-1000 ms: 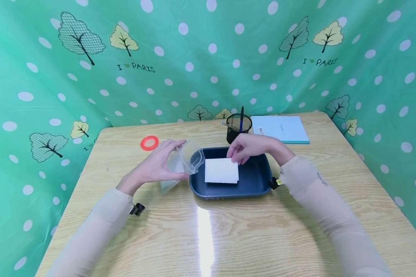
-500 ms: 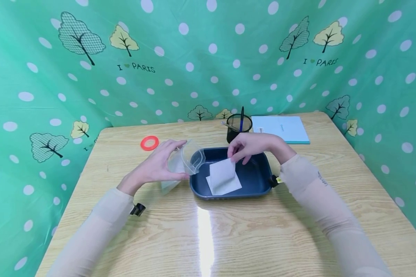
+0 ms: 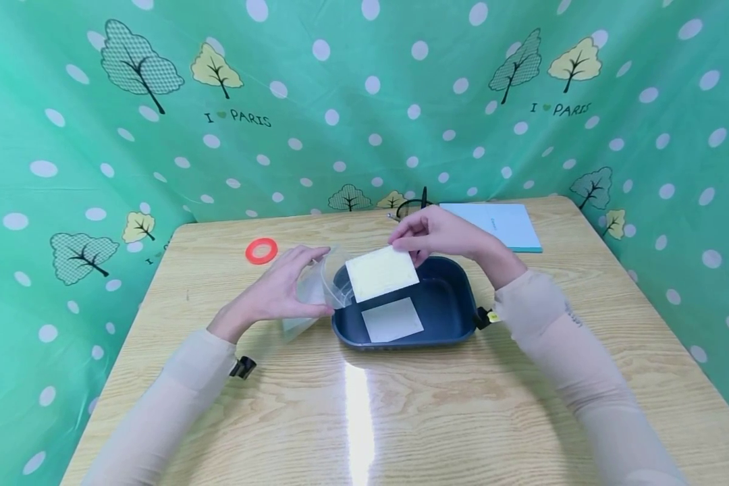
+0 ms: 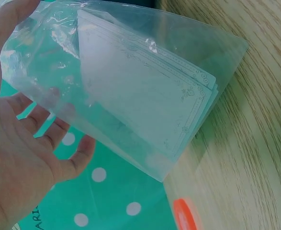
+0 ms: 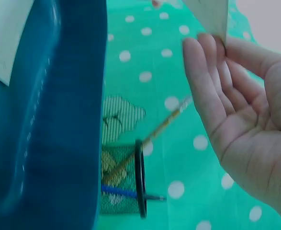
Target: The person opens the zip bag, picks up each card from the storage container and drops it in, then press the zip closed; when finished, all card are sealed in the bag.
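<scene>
My left hand grips a clear plastic bag by its mouth, which gapes beside the tray's left rim. Inside the bag lie several pale cards with ornate printed borders. Over the dark blue tray, my right hand pinches a white card by its upper right corner. That card is tilted, its left edge close to the bag's mouth. Below it, another white card lies flat on the tray floor; whether it is a single sheet cannot be told.
A black mesh pen cup with a pencil and a blue pen stands behind the tray, partly hidden by my right hand. A light blue notebook lies at the back right. An orange-red ring is on the wooden table at the left.
The right hand has lifted one white card up and away from the tray floor, leaving another lying there. The left hand and bag have barely moved.
</scene>
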The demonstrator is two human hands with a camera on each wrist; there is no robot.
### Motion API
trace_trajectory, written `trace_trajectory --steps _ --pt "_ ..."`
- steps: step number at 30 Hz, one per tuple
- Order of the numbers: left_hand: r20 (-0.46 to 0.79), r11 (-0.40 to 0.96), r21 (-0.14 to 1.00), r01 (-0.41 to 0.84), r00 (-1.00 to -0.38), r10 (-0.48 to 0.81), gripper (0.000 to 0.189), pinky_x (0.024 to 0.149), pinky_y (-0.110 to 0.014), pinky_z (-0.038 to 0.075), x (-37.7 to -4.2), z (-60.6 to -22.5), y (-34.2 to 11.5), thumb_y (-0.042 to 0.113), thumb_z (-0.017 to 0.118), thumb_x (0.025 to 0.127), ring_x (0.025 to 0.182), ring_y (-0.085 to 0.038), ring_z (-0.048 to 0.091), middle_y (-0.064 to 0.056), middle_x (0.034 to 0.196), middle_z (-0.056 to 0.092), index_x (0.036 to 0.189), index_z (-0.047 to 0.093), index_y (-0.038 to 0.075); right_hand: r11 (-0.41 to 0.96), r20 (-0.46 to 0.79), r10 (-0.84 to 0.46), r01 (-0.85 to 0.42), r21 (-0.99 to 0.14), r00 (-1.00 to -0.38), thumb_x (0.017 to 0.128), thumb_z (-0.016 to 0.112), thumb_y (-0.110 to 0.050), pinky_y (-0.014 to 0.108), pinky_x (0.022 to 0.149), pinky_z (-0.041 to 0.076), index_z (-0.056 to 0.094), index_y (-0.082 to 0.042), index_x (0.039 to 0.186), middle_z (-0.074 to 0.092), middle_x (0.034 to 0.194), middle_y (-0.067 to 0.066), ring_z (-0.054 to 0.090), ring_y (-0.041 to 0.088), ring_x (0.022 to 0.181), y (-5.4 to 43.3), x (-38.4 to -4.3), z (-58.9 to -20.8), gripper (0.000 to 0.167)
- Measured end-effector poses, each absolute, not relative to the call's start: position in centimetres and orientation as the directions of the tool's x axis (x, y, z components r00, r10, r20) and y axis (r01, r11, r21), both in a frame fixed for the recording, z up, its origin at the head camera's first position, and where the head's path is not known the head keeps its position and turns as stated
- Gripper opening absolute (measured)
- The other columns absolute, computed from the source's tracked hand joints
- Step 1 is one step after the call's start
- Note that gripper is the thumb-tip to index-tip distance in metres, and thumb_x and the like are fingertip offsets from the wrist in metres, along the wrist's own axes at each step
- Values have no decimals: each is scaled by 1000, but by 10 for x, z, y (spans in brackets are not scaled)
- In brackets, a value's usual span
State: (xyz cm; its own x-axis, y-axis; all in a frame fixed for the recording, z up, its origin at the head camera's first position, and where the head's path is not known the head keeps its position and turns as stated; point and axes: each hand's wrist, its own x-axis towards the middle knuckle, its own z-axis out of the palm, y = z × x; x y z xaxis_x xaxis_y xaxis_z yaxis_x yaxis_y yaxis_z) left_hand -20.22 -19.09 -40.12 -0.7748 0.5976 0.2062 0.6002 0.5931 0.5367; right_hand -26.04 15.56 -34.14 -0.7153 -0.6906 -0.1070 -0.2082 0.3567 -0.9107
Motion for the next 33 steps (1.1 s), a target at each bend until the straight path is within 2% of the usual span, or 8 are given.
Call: trace_trajectory --steps 5,14,21,27,33 --pt "197 594 538 598 -774 601 107 99 -51 45 -202 -402 -188 51 90 69 123 -23 48 -5 138 52 154 41 10 377 -102 -610 -174 -910 -786 96 71 -18 42 70 60 72 0 117 74 95 13 68 28 74 139 -252 -336 27" --pt "186 608 530 591 -781 596 107 98 -48 45 -201 -402 -187 53 90 68 123 -21 47 -3 137 52 154 41 11 377 -106 -513 -113 -919 -852 96 72 -19 46 70 60 72 -1 114 74 93 14 71 30 76 124 -251 -330 25" --pt "170 610 543 577 -787 593 107 96 -50 46 -199 -400 -186 56 88 69 124 -22 46 -4 140 51 154 40 13 336 -91 -507 -100 -936 -857 94 74 -15 45 70 60 71 2 107 75 91 14 74 30 76 102 -242 -342 21" --pt "166 609 551 570 -791 589 107 93 -47 45 -200 -401 -185 58 88 69 121 -22 46 -4 139 51 154 40 13 321 -47 -464 -118 -940 -884 91 78 -13 45 69 60 72 0 100 75 86 11 74 27 72 85 -234 -350 17" --pt "181 606 545 579 -787 590 107 93 -45 45 -200 -402 -186 58 88 69 119 -21 47 -3 137 52 154 41 12 299 -47 -516 -129 -946 -855 92 76 -15 44 73 60 71 4 111 76 93 11 75 25 80 78 -233 -351 27"
